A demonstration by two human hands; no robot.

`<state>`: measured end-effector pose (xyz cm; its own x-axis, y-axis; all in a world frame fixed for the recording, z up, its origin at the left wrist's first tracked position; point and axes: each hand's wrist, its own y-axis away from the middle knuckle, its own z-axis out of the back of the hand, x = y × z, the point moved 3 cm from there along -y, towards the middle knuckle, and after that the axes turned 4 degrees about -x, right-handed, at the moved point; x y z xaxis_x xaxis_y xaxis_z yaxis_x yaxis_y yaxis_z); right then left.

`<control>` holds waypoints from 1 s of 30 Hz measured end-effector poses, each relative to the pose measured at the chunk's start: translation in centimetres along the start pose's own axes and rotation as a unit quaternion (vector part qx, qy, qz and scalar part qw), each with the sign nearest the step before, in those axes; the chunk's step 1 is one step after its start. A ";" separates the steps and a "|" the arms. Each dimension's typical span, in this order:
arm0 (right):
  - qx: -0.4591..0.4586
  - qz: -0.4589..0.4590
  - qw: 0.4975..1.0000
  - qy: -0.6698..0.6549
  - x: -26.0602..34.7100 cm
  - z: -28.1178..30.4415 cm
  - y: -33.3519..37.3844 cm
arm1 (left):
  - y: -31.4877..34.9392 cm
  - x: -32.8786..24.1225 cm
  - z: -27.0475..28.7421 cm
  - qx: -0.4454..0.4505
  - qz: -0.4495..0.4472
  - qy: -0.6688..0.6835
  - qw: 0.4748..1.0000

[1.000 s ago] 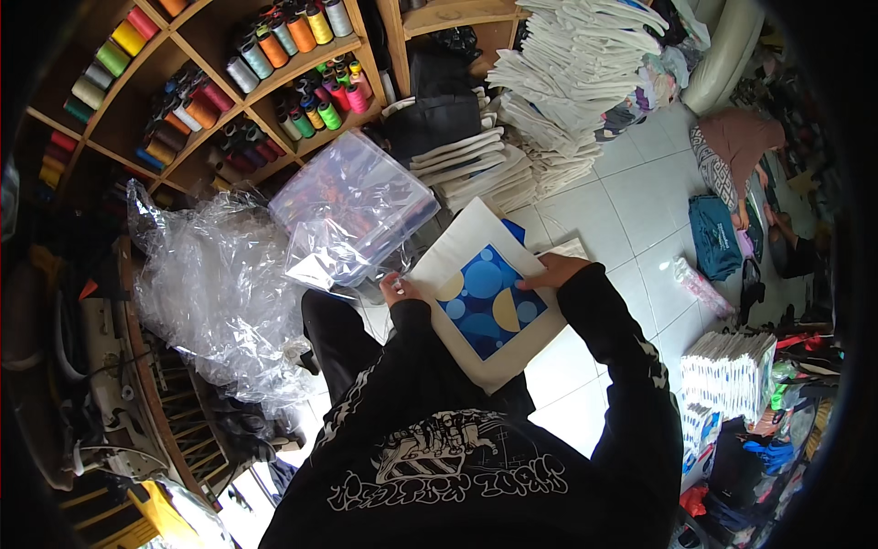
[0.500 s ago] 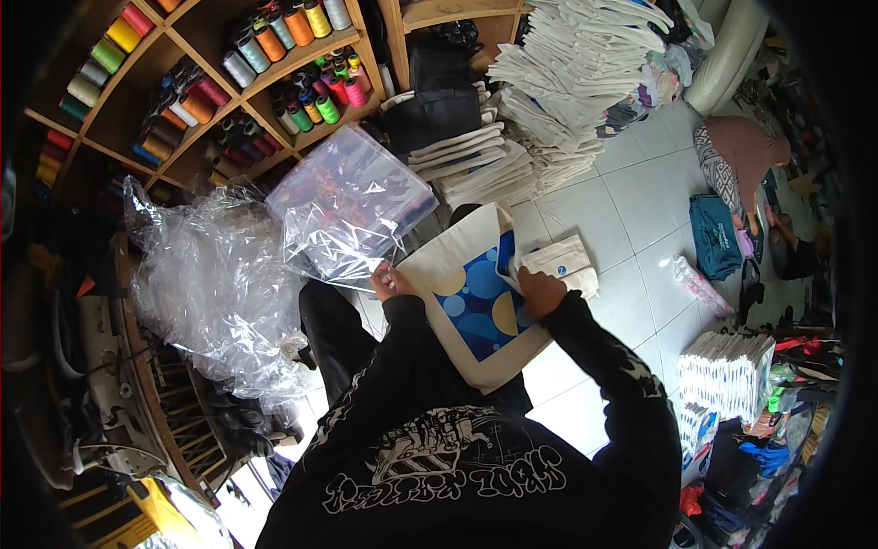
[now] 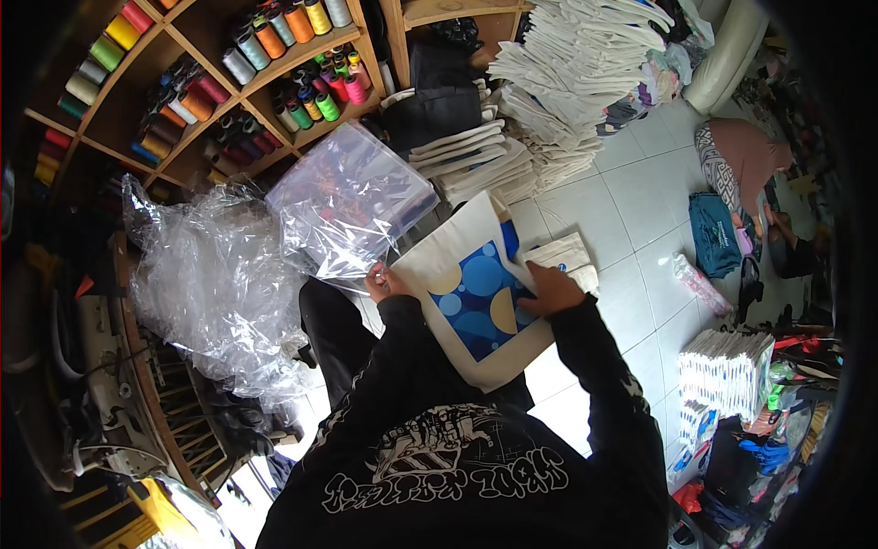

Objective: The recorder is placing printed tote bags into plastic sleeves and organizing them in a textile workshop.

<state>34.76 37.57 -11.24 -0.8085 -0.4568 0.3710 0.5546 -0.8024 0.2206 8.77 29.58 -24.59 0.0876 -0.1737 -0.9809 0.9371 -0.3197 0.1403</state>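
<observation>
Arranging a cream cloth bag [image 3: 476, 295] over the lap [image 3: 338, 334] seems the present step; left hand [image 3: 380, 284] pinches its left edge, right hand [image 3: 554, 291] spreads at its right, firmness unclear; the next move calls for steady, even edge tension

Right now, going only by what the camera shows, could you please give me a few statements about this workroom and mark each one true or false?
1. The right hand touches the cream canvas bag. True.
2. The printed panel on that bag is red and green. False: it is mainly blue, with some pale yellow shapes.
3. The clear plastic box is to the left of the canvas bag. True.
4. The thread spools all lie on the floor. False: they sit in wooden shelves.
5. The teal bag lies at the picture's left side. False: it lies at the right, beside another person.
</observation>
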 end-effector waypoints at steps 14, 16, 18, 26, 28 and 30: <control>-0.103 -0.046 0.993 0.023 12.7 -5.6 5.0 | 0.6 -0.3 -0.5 0.004 0.022 0.052 0.998; -0.058 -0.063 0.994 0.068 13.0 -7.3 4.7 | 0.4 0.2 -0.5 0.004 -0.005 0.020 1.000; -0.077 -0.077 0.987 0.118 13.0 -8.2 4.3 | 0.1 0.6 -0.2 0.001 -0.031 -0.013 0.999; 0.007 0.015 0.965 -0.261 9.5 -4.5 2.4 | 0.4 -4.8 -0.5 0.031 0.099 0.158 0.982; 0.020 0.022 0.942 -0.335 8.3 -3.7 2.6 | -0.8 -4.3 0.0 0.024 0.112 0.185 0.976; -0.040 0.084 0.931 -0.353 7.3 -3.0 2.7 | -1.6 -5.2 0.7 0.015 0.089 0.153 0.984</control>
<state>29.77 30.90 -10.61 -0.3651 -0.2358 0.9006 0.6225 -0.7811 0.0479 6.58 30.29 -19.64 0.3508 0.0570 -0.9347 0.8876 -0.3385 0.3125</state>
